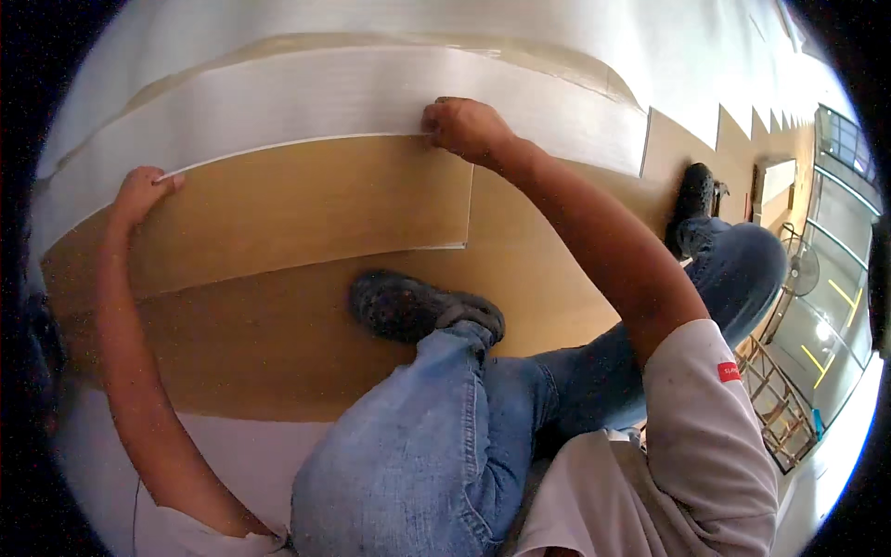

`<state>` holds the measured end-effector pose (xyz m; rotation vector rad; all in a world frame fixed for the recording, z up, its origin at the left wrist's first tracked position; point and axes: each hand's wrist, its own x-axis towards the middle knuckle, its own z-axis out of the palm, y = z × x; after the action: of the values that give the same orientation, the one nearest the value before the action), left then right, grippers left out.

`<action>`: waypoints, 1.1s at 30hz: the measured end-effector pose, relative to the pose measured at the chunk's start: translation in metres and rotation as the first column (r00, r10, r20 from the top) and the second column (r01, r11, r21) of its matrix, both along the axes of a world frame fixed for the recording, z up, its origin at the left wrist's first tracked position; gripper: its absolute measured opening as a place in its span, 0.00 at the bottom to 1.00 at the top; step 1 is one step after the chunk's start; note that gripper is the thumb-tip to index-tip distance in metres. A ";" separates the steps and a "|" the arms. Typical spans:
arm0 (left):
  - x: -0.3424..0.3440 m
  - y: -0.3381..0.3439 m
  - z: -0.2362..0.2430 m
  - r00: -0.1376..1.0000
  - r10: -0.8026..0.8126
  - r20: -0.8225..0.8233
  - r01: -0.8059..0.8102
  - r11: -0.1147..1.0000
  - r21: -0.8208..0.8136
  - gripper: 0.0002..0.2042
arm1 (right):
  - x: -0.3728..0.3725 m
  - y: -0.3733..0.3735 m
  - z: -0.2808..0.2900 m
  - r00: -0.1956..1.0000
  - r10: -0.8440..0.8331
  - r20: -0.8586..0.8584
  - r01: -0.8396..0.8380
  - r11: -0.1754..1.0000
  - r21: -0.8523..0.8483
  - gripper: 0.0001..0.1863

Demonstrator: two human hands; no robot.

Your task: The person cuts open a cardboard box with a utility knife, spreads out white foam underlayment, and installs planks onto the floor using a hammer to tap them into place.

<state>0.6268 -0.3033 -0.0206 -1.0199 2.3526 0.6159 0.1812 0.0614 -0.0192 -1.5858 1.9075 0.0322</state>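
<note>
The person crouched on the floor, left hand point(141, 193) pinching the far-left corner of a tan laminate plank point(278, 209) and right hand point(464, 127) clenched on its far edge against the white plank point(343, 97). Uneven pressure could have skewed the joint or chipped the tongue, and fingers risked pinching.

A dark shoe point(422, 306) rests flat on the tan underlay point(278, 343). A standing fan point(800, 269) and a metal frame point(775, 399) stand beside tall windows point(840, 139).
</note>
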 end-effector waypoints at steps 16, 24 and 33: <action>-0.013 0.003 0.029 0.999 -0.012 -0.044 0.013 1.000 0.025 0.32 | 0.003 0.009 0.001 0.996 -0.080 0.049 0.083 0.995 -0.053 0.11; -0.007 0.001 0.021 0.998 -0.036 0.044 0.039 0.997 -0.065 0.32 | 0.009 0.009 0.000 0.998 -0.059 0.027 0.062 0.988 -0.139 0.11; 0.011 -0.013 -0.018 1.000 0.018 0.026 -0.017 0.999 -0.033 0.32 | 0.015 0.008 0.005 0.995 -0.093 -0.029 0.090 0.992 -0.091 0.11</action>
<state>0.6376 -0.3163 -0.0381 -1.0576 2.3407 0.5682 0.1962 0.0690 -0.0142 -1.5628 2.0307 -0.0681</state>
